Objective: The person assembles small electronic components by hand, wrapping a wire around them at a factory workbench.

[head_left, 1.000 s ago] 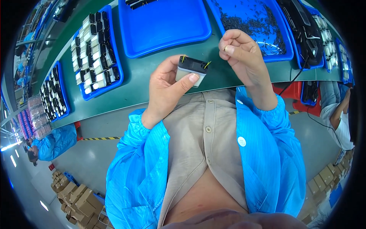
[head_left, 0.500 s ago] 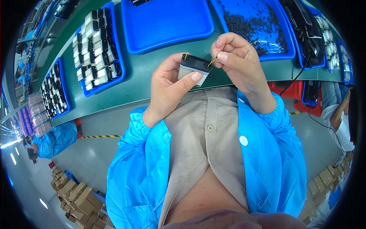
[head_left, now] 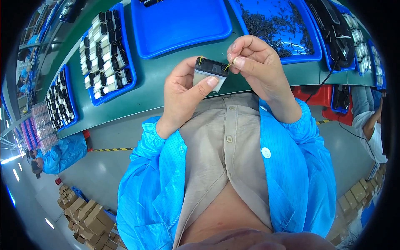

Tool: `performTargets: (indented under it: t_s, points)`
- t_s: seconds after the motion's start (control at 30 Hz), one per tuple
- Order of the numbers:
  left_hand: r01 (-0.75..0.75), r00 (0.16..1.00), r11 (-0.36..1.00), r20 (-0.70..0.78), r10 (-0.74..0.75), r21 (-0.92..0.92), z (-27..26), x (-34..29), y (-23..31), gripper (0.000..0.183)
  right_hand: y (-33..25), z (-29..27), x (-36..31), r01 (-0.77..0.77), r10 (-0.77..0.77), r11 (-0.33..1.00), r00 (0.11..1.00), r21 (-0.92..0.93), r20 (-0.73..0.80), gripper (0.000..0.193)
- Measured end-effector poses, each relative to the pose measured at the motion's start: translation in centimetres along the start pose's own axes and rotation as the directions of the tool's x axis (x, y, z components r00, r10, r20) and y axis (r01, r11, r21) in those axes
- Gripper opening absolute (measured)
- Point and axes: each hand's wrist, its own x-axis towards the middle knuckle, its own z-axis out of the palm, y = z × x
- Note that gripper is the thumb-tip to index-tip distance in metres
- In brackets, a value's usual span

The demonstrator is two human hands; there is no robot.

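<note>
My left hand grips a small rectangular block with a black top and a whitish body, its thumb lying across the front face. Thin yellow-green wires stick up from both ends of the black top. At the right end, the thumb and forefinger of my right hand are pinched together on a yellow wire. The fingertips hide the wire's tip. Both hands are held over the near edge of the green table.
Ahead lies a blue tray with a few black pieces at its far end. A second blue tray holds many small black pieces. At left, a blue tray carries rows of similar blocks. A black device with a cable stands right.
The block and both hands have shifted slightly left. My right fingers are now closer to the block's right end, still pinching the wire. The left grip is the same.
</note>
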Motion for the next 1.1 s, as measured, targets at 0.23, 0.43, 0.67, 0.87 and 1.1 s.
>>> performTargets:
  t_s: [0.23, 0.43, 0.67, 0.87, 1.1]
  points:
    - [-0.010, 1.000, 1.000, 0.007, 0.010, 0.007, 0.0, 0.0, -0.1, 0.035, 0.1, -0.1, -0.1, 0.002, -0.002, 1.000, 1.000, 0.014, -0.005, 0.017]
    - [-0.002, 1.000, 1.000, 0.001, 0.002, 0.020, 0.0, -0.1, -0.1, 0.035, 0.3, -0.3, -0.1, 0.023, -0.023, 0.998, 1.000, 0.051, 0.012, 0.017]
    - [-0.019, 1.000, 1.000, 0.005, 0.019, 0.016, 0.0, 0.0, -0.2, 0.035, 0.4, -0.2, -0.2, 0.028, -0.028, 0.999, 1.000, 0.025, 0.007, 0.017]
    - [-0.023, 1.000, 0.999, 0.003, 0.023, 0.022, -0.1, 0.1, -0.3, 0.034, 0.4, 0.5, -0.5, 0.121, -0.125, 0.977, 0.992, -0.177, -0.011, 0.015]
    - [-0.038, 0.999, 0.997, -0.009, 0.039, 0.068, -0.2, 0.2, -0.5, 0.037, -0.1, -1.1, -0.3, 0.402, -0.307, 0.682, 0.915, -0.611, 0.260, 0.015]
